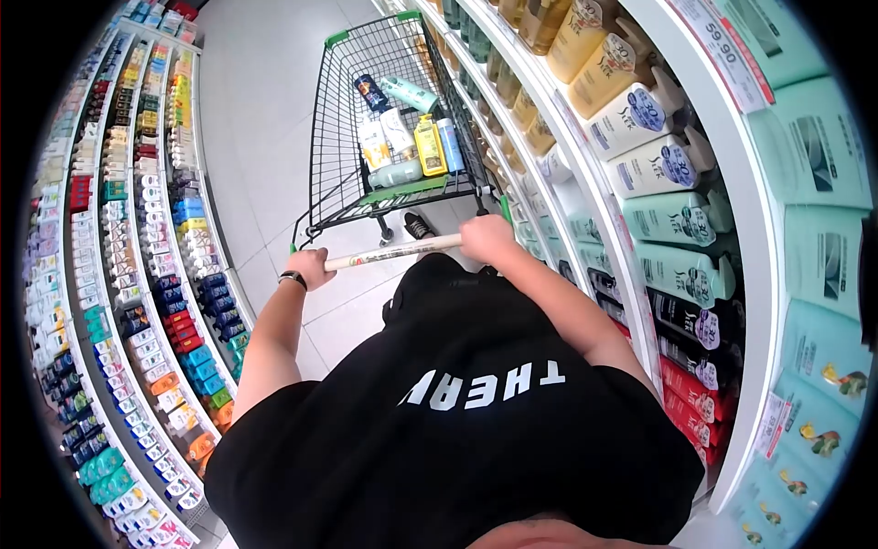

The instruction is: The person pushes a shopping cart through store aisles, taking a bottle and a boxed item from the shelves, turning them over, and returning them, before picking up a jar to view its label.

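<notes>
Both my hands grip the pale handle (395, 251) of a shopping cart (325, 137), a black wire basket with green corners. My left hand (309, 268), with a dark band at the wrist, is closed around the handle's left end. At the right end, my right hand (487, 240) is wrapped round it too. Inside the cart lie several bottles: a yellow pump bottle (429, 146), a blue bottle (450, 145), white bottles (396, 134), a dark blue container (370, 93) and a pale green bottle (409, 93). A greyish-green package (395, 173) rests in front of them.
Close on my right, a shelf (585, 137) holds rows of pump bottles (658, 165) and green refill packs (814, 146), with price tags (721, 50). A long curved-looking shelf (137, 274) of toiletries runs along the left. Pale tiled floor (251, 119) lies between.
</notes>
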A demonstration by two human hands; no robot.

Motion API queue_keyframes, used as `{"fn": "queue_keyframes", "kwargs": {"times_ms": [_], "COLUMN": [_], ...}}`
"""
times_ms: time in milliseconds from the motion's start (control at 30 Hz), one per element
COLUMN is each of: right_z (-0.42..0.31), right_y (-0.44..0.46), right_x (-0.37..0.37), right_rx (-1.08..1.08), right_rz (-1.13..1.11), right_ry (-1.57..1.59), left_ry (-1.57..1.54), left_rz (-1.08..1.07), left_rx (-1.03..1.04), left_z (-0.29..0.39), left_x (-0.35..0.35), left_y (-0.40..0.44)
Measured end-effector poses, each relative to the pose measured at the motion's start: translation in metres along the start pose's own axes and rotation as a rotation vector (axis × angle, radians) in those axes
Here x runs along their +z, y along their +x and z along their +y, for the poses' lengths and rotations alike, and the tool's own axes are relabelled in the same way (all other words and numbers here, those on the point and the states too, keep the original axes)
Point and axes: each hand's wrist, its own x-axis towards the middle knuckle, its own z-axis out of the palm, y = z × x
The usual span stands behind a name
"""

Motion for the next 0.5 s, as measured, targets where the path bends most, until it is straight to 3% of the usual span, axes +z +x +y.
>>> {"fn": "queue_keyframes", "kwargs": {"times_ms": [333,500], "right_z": [0.003,0.003], "right_y": [0.048,0.081], "right_x": [-0.022,-0.049], "right_rx": [0.020,0.017], "right_rz": [-0.024,-0.015], "right_ry": [-0.026,-0.051], "left_ry": [0.030,-0.039], "left_rz": [0.045,0.198], "left_rx": [0.031,0.077], "left_z": [-0.033,-0.059], "left_x": [-0.012,-0.025], "left_y": [0.038,0.064]}}
